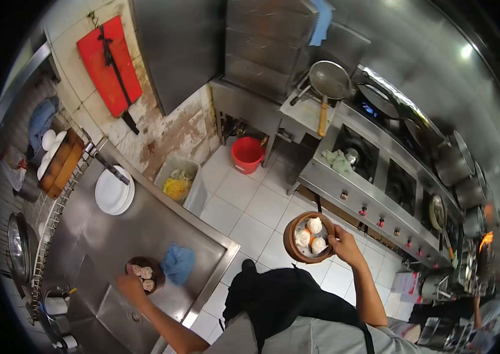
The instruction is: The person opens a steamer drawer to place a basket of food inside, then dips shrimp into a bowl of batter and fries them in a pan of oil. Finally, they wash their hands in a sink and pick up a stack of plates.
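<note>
My right hand point(344, 245) grips the rim of a round bamboo steamer point(289, 239) that holds three white buns point(302, 238), held out over the tiled floor. My left hand point(127, 284) is at the left edge of a smaller, dark steamer basket point(157, 272) with several dumplings point(146, 273), on the steel counter. Its fingers are small and partly hidden, so their grip is unclear. A blue cloth point(178, 263) lies just right of that basket.
White plates point(114, 192) are stacked on the steel counter point(203, 242). A grey bin point(196, 177) and a red bucket point(247, 154) stand on the floor. At the right is a stove point(332, 187) with pans. Another person's arm point(477, 311) shows at the far right.
</note>
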Motion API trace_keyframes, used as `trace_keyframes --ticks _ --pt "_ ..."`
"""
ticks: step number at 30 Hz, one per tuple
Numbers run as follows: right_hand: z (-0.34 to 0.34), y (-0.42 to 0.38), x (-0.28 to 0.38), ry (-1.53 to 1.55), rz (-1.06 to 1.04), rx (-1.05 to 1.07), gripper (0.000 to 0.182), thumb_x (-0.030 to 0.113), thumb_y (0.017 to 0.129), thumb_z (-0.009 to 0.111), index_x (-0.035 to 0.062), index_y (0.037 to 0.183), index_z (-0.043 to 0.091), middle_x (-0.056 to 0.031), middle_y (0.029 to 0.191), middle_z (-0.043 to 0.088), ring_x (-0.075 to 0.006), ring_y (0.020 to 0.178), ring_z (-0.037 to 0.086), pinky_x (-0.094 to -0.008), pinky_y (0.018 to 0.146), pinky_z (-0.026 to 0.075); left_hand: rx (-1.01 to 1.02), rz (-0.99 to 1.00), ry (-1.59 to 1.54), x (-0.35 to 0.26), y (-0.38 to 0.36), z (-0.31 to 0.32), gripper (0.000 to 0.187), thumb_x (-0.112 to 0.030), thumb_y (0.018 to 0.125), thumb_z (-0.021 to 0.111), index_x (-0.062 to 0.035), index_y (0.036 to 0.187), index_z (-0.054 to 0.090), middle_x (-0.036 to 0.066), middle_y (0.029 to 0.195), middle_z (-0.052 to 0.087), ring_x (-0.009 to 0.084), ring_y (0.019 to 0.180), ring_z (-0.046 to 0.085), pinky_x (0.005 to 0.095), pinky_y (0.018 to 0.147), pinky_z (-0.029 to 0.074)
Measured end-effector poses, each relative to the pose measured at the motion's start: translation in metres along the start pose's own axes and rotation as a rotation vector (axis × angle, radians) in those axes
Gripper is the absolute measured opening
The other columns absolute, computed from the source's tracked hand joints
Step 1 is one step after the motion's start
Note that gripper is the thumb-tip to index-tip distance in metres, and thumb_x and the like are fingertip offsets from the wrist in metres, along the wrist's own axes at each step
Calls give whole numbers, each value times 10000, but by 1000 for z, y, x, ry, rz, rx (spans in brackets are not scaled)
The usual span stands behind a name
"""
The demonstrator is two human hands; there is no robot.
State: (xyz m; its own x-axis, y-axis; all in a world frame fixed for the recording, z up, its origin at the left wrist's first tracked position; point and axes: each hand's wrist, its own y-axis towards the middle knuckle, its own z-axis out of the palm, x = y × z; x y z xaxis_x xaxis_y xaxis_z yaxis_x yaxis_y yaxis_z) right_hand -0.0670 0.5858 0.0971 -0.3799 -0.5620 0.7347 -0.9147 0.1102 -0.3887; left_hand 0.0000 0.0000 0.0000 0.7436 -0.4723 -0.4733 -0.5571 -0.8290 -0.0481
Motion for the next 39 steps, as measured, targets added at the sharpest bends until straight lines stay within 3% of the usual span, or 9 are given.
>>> trace_keyframes --ticks 2,4,8,10,13,22,29,31,39 --pt "-24 -13 -5 33 67 45 408 90 906 510 -28 1297 496 -150 1046 654 -208 843 656 -315 725 541 -282 437 -27 2 -26 7 467 -217 895 632 -12 1298 517 249 1301 524 380 1142 549 445 1005 405" --pt "18 84 50 95 -61 34 404 81 906 506 -32 1294 496 -141 1033 652 -196 819 655 -307 695 546 -322 474 -77 -147 39 -19 462 -199 881 641 -15 1289 527 223 1279 551 376 1130 555 436 986 419" --pt "-23 139 59 64 -101 62 408 63 906 499 -42 1300 482 -120 992 643 -170 772 646 -299 617 565 573 630 -556 -276 10 14 536 -251 847 684 -47 1313 515 173 1279 569 366 1158 535 419 1010 400" --pt "-35 175 67 64 -88 74 417 56 906 498 -42 1310 471 -117 974 640 -176 738 645 -300 593 562 696 1110 -360 -328 18 38 532 -274 867 674 -73 1333 514 180 1301 551 339 1128 565 390 964 447" --pt "-62 221 94 62 -160 121 420 56 909 500 -32 1319 466 -113 974 641 -156 693 640 -295 579 560 957 1230 -165 -425 21 53 576 -303 851 667 -68 1347 490 203 1283 553 371 1171 527 394 1001 412" --pt "-141 352 147 -64 -248 112 462 116 874 547 -33 1306 483 -205 883 684 -249 665 693 -352 648 542 808 1287 82 -714 59 104 615 -315 844 678 -72 1371 475 196 1359 497 346 1253 474 402 1060 377" --pt "-191 413 148 -158 -240 84 453 72 881 557 -34 1313 475 -110 890 661 -133 701 603 -285 641 509 -216 1390 -327 -902 121 118 515 -236 874 631 -69 1333 465 121 1329 485 353 1156 520 468 912 481" --pt "-207 420 153 -79 -262 65 464 104 858 569 -25 1296 491 -191 798 676 -222 635 682 -338 626 532 1 1166 144 -927 140 133 399 -246 899 606 -52 1228 488 106 1253 516 343 1081 569 457 876 493" --pt "-292 425 217 -130 -285 76 471 50 868 542 -25 1325 455 -160 886 675 -154 583 644 -322 603 547 16 1239 -14 -889 148 120 210 -253 957 510 -85 1081 535 80 1118 563 357 915 632 482 765 498"
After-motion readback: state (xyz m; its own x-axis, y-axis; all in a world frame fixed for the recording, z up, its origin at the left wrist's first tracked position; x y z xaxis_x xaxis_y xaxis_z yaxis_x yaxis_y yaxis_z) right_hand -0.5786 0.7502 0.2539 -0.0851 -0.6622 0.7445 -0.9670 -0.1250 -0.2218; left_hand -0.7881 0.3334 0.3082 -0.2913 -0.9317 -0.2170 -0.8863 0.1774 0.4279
